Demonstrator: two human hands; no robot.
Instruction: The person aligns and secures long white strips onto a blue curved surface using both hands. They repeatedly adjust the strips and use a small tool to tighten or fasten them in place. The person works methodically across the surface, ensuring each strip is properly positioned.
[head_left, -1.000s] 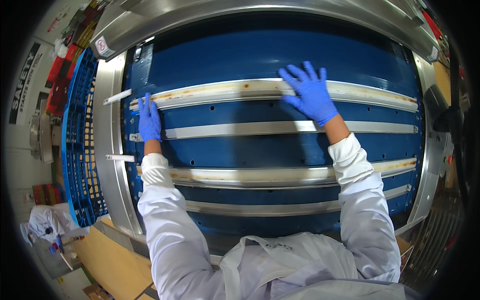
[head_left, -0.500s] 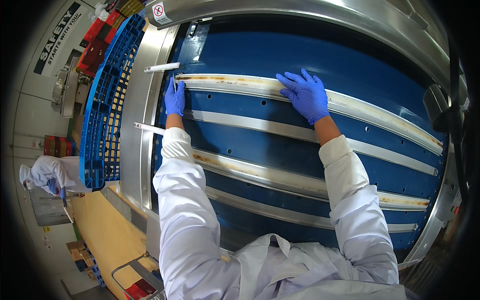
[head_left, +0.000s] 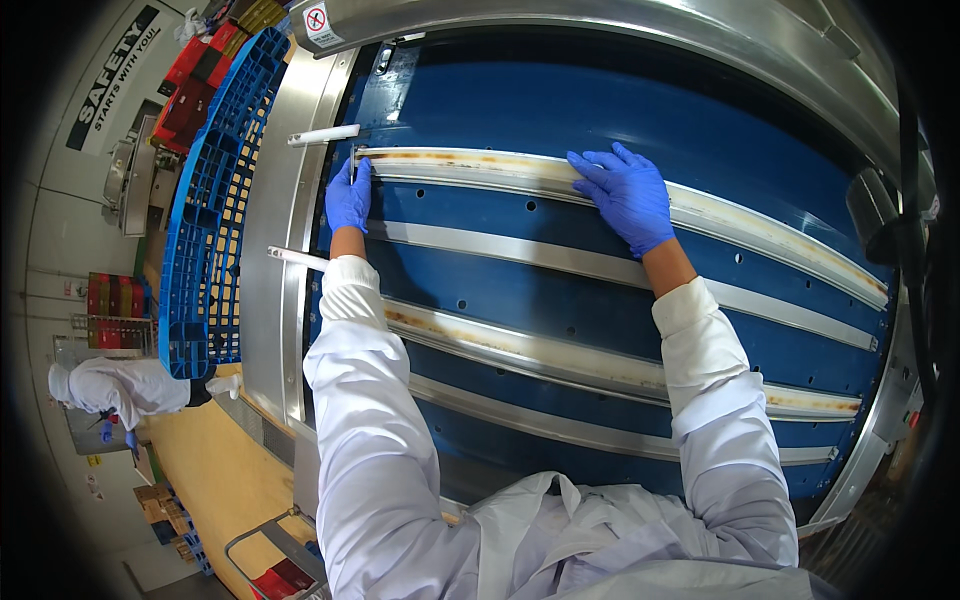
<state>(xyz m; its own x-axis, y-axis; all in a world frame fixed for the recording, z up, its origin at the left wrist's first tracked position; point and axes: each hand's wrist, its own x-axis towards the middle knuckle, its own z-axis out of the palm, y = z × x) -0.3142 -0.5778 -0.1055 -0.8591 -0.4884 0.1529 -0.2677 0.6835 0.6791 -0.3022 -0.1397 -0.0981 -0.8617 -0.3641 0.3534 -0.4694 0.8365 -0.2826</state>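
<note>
With left hand (head_left: 348, 203) at the far stained bar's (head_left: 520, 172) left end — pinching or not, cannot tell — and right hand (head_left: 632, 200) (blue-gloved too) over it, loosely spread.

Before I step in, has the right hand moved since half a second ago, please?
Yes, the right hand has shifted slightly rightward, judged against the nearest hole in the blue surface.

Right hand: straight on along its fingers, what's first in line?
Right hand already overlaps the upper stained rail. Beyond that, only the blue surface shows up to the steel frame, likely the next thing met; depth is unclear.
</note>
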